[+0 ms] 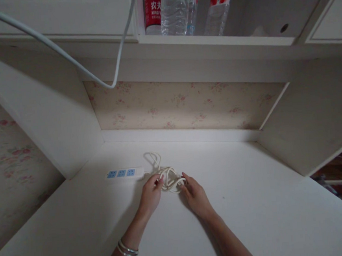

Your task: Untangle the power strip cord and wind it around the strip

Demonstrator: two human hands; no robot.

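Note:
A white power strip (125, 174) with blue sockets lies on the white desk, left of my hands. From its right end runs a white power cord (169, 176), heaped in loose tangled loops, with one loop reaching back toward the wall. My left hand (151, 194) pinches the left side of the loops between thumb and fingers. On the right side of the same heap, my right hand (195, 195) is closed round part of the cord. The plug cannot be made out among the loops and fingers.
A shelf (217, 40) overhangs the desk (253, 200), holding several plastic bottles (175, 10). In front of it hangs a bent white cable or tube (96, 79) at upper left. Side panels stand left and right, with floral wallpaper (181, 103) behind.

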